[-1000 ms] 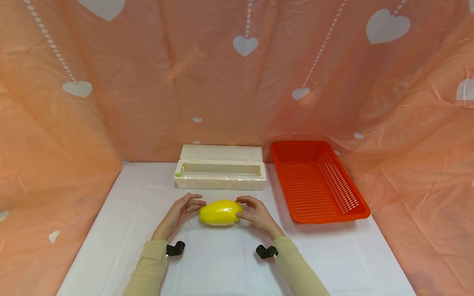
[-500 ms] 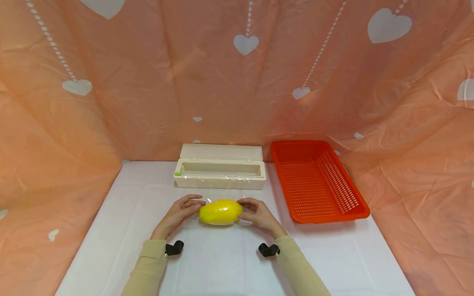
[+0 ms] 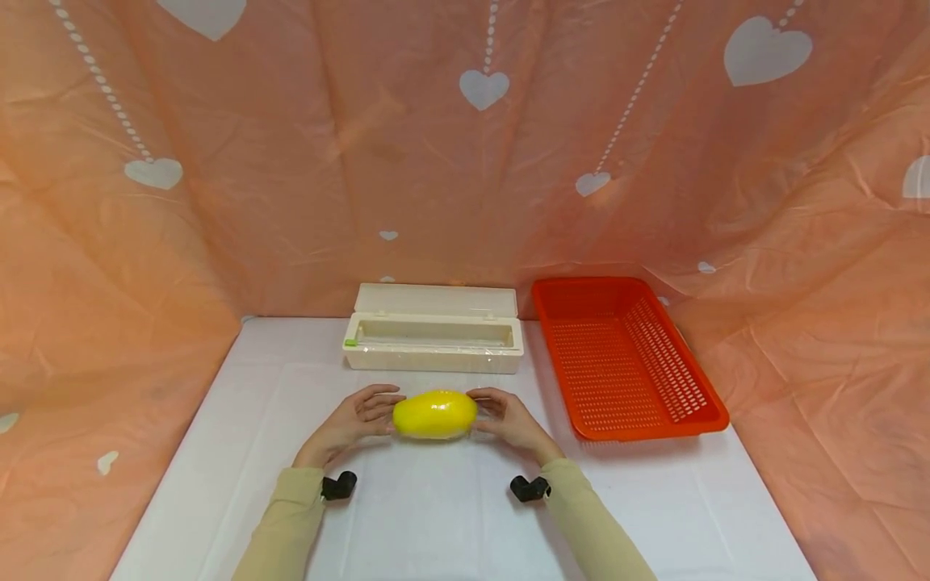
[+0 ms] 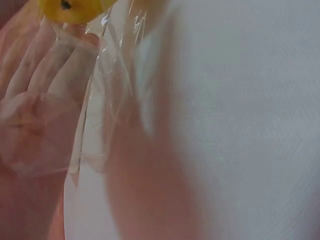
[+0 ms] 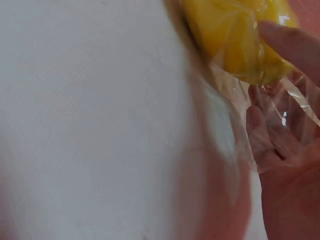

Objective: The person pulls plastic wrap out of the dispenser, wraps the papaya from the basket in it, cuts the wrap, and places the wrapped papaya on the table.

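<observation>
Yellow mango-like fruit: long axis 9-to-3 o'clock, between left hand and right hand, neither nearer.
Grip: fingers curl round both ends, amid clear film.
Red basket: 2 o'clock from fruit.

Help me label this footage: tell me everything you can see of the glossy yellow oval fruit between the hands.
The glossy yellow oval fruit looks smooth, with a small dark spot at the end near the left hand. Clear, creased plastic film covers at least part of it, loose past both ends. It is held crosswise between the left hand and right hand, nearer the camera than the open cream rectangular box. Whether it touches the white tablecloth is unclear.
</observation>
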